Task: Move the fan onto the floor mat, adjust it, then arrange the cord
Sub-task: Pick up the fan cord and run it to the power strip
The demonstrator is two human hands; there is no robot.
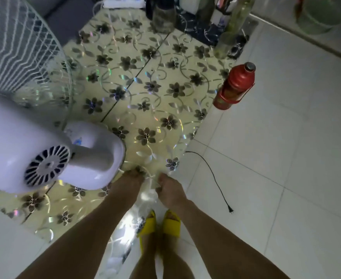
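Observation:
The white fan (44, 156) fills the left side, its motor housing towards me and its wire grille (18, 49) further left; its base is hidden. Under it lies the floral floor mat (149, 81). Its near corner is lifted and folded back towards my feet. My left hand (134, 177) and my right hand (168, 191) are both down at this near edge, fingers curled on the glossy mat material. A black cord (209, 170) trails across the white tiles to my right and ends in a loose plug (231, 209).
A red flask (236, 87) stands at the mat's right edge. Bottles and a jar (163, 17) crowd the far end. A green bucket (318, 17) sits at the top right. My feet in yellow sandals (165, 224) stand on tiles at the mat's corner.

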